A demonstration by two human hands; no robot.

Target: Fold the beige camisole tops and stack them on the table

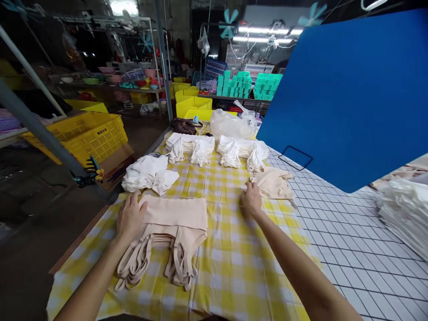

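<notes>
Pressing beige strappy garment stack [175, 223] | left hand [129, 218] flat, open | right hand [250, 200] pinching beige garment [274, 183]

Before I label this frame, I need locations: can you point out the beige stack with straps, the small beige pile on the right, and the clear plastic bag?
beige stack with straps [175, 214], head view, flat folded top.
small beige pile [272, 183], head view, middle of its top.
clear plastic bag [232, 125], head view, bulging front.

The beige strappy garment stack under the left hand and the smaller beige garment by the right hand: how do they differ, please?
The beige strappy garment stack is larger, squared flat, straps trailing toward the person; the smaller beige garment lies crumpled, no straps visible. The left hand lies flat on the stack's edge; the right hand only meets the garment's edge. Both are beige, on the yellow checked cloth.
</notes>
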